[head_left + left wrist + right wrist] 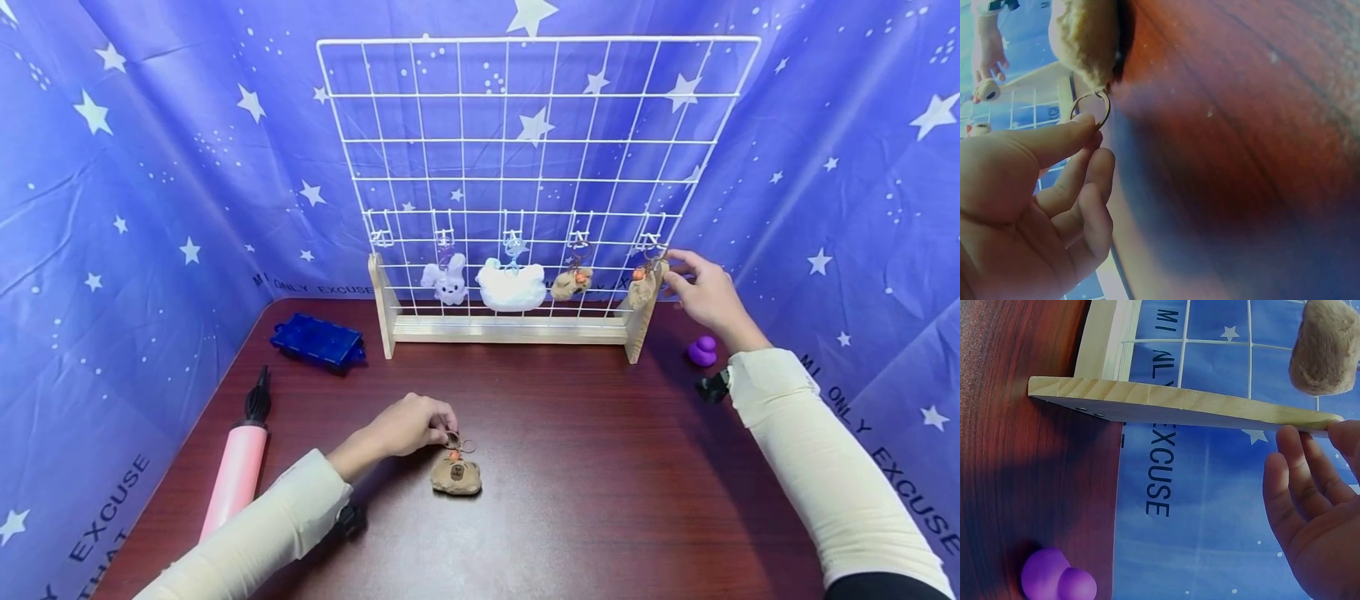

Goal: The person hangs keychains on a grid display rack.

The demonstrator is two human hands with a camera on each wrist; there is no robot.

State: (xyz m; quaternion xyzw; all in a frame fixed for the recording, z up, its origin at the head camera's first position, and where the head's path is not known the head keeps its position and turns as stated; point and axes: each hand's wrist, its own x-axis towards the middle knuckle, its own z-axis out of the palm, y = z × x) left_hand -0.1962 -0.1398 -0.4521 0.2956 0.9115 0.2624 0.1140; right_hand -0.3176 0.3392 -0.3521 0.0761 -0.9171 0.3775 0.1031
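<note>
My left hand [412, 423] pinches the metal ring [1107, 109] of a brown plush keychain [456, 477] with a dark snout and an orange bead. The plush is low at the tabletop. My right hand [708, 292] is at the upper end of the right wooden support [643, 321] of a white wire grid rack [507, 178]. Its fingers look loosely bent in the right wrist view, with tips against the wood. Beside them hangs another brown plush keychain [1325, 347]. Along the rack hang a lilac bunny plush [450, 283], a white plush [512, 287] and a third brown plush [572, 283].
A blue toy cart [318, 340] stands at the table's left back. In front of it lies a pink hand pump [238, 471] with a black nozzle. A purple rubber duck [702, 351] sits right of the rack. The leftmost hook [381, 237] on the rack carries no plush.
</note>
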